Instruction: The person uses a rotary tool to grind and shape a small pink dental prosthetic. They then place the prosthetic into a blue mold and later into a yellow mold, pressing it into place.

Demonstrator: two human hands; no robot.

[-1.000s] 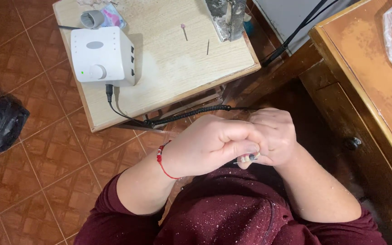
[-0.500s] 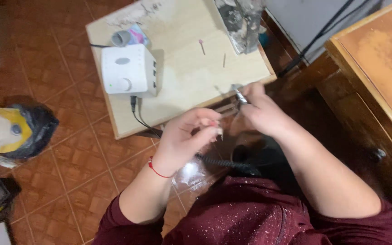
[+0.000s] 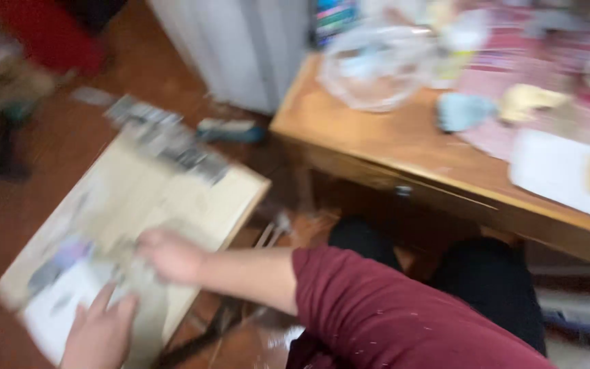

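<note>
As it stands now: heavy motion blur, so fine detail is lost
Change: half a second ago both hands were together over the lap on a small tool; the view has since swung left and both hands are out over the low board
Left hand (image 3: 97,331): bottom left, fingers spread open, flat on or just above the near corner of the pale square wooden worktop (image 3: 192,198); nothing seen held
Right hand (image 3: 172,256): reaches across from the dark red sleeve (image 3: 390,307), loosely curled over the worktop's near edge; cannot tell whether it grips anything
Thing under the hands: whitish box-shaped device (image 3: 49,314) at the worktop's near left corner, left hand's fingertips touching or just beside it; blur hides which
Small tool: not made out in either hand
Meaning: work has shifted from the lap to the device end of the worktop
Far corner of the worktop: grey-and-black smeared items (image 3: 165,137), kind unclear
Right side: brown wooden desk (image 3: 390,150), well apart from both hands, carrying a clear crumpled plastic bag (image 3: 370,68), a pale blue lump (image 3: 462,111) and a white sheet (image 3: 554,171)
Behind: white ribbed panel (image 3: 240,48) standing on the reddish tiled floor (image 3: 15,212)
Lap: black trousers (image 3: 486,273) under the desk's front edge
</note>
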